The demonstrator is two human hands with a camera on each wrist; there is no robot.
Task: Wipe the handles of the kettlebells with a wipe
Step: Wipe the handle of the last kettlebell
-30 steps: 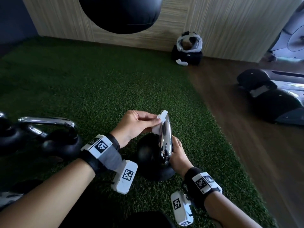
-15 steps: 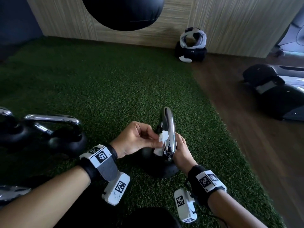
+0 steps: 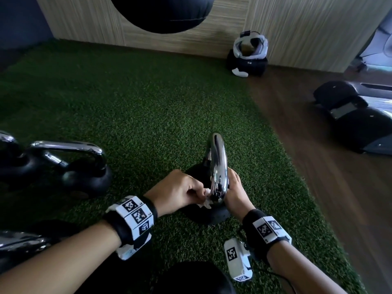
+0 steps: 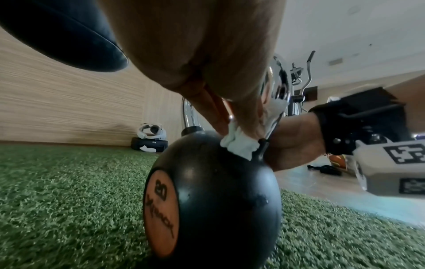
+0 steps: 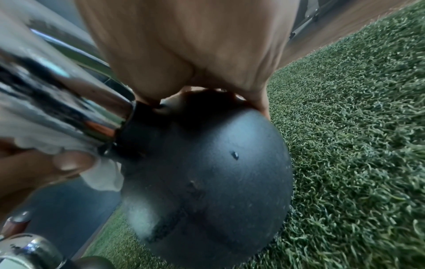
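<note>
A black kettlebell [image 3: 209, 216] marked 20 [image 4: 207, 200] stands on the green turf, its chrome handle [image 3: 217, 164] edge-on to me. My left hand [image 3: 178, 192] pinches a crumpled white wipe [image 3: 206, 200] against the foot of the handle's near leg, where chrome meets the black ball; the wipe [image 4: 239, 145] bunches under the fingertips. My right hand [image 3: 233, 192] cups the top of the ball [image 5: 207, 172] on the right side of the handle [image 5: 57, 109], fingers arched over it. The wipe [image 5: 103, 174] also shows beside the left thumb.
A second kettlebell [image 3: 84, 175] sits on the turf to the left, more chrome handles at the far left [image 3: 8, 143] and lower left [image 3: 21, 240]. A black punching bag [image 3: 163, 11] hangs overhead. A headset on a black case [image 3: 250, 52] lies by the wall; a machine base [image 3: 356, 126] stands on the wood floor.
My left hand has slid the wipe down the handle's near leg, from the top of the arch to its foot at the ball. The right hand stayed on the kettlebell.
</note>
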